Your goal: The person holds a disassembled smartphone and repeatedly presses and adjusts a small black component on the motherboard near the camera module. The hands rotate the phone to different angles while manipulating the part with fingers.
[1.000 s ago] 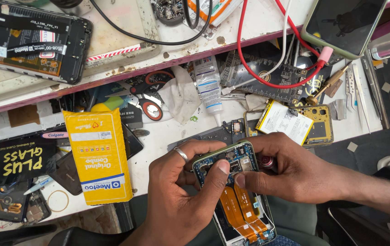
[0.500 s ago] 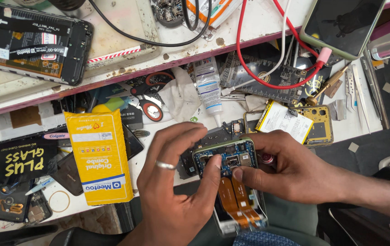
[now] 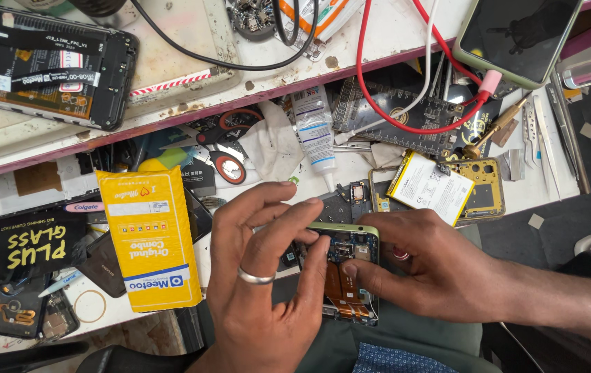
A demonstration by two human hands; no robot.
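Two bare hands and forearms, no sleeves visible. The left hand (image 3: 261, 276) wears a plain silver band on one finger. The right hand (image 3: 433, 269) shows a small reddish ring, mostly hidden.

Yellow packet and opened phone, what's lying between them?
In the head view, only the left hand lies between the yellow packet and the opened phone, fingers on the phone.

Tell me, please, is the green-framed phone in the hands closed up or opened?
Opened: the green-framed phone shows its circuit board and orange flex cables.
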